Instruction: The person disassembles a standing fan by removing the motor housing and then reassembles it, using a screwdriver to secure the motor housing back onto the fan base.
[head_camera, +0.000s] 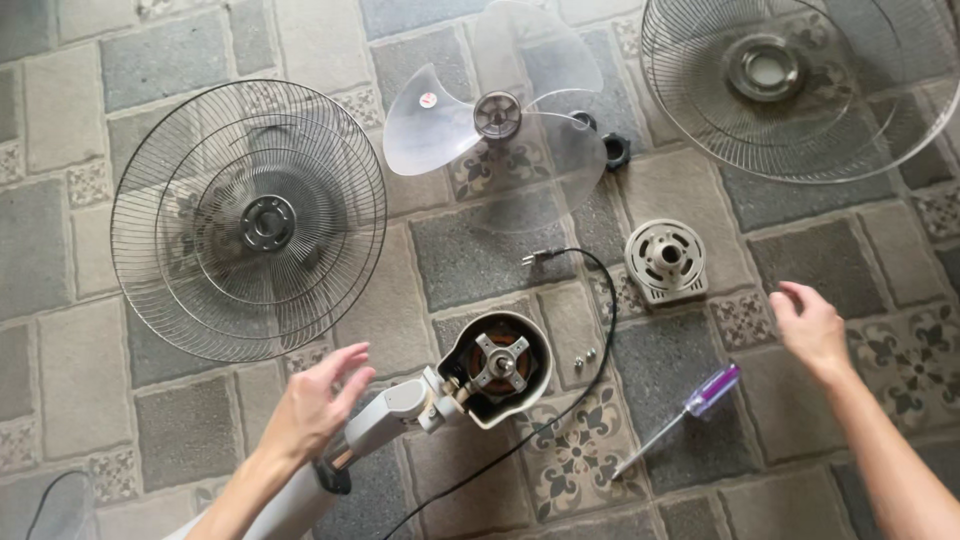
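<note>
Motor (497, 365) of a dismantled stand fan lies face-up on the tiled floor (60, 350), its shell open so the copper windings and metal bracket show; it sits on the end of a grey neck (400, 403) that runs down toward the person. Left hand (318, 403) hovers just over that neck, fingers spread and loosely curled, gripping nothing; whether the palm touches the neck I cannot tell. Right hand (812, 325) is open too, empty, held above the floor well to the right of the motor; the nearest thing to it is a screwdriver (685, 412) with a purple handle, lying just below and inward of the hand, tip pointing away from it, seemingly laid where it is easy to pick up.

Between the hands, two small screws (585, 355) rest just right of the motor, apparently kept close so they are not lost; a black cord (600, 330) loops around that side, its plug (535, 257) lying beyond the motor. Further out from the right hand sits a grey round cover (666, 260); beyond that a black nut (617, 151) and the clear blade (500, 120). One wire guard (250, 220) lies flat beyond the left hand; a second guard (790, 80) lies far beyond the right; the parts are spread apart, none stacked, each plain to see.
</note>
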